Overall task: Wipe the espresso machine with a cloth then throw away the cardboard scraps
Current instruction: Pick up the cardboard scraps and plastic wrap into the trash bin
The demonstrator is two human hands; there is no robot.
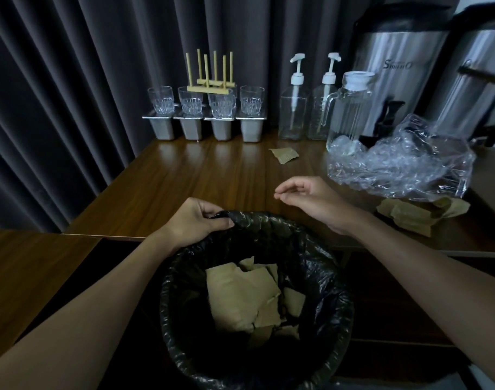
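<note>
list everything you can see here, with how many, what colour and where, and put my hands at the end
Glasses: four, clear, one on each steel container at the back.
Steel containers: four, silver, in a row by the curtain.
Wooden rack: one, pale, resting on the glasses.
Pump bottles: two, clear with white pumps, back centre.
Jug: one, clear glass with white lid, right of the bottles.
Dispensers: two, steel and black, back right.
Plastic wrap: one crumpled clear sheet, right side of the table.
Cardboard scraps: one mid-table, a brown pile at the right edge, more in the bin.
Bin: one, black liner, below the table edge.
Curtain: grey, behind.
Left hand: fingers gripping the liner rim.
Right hand: empty, over the table.
</note>
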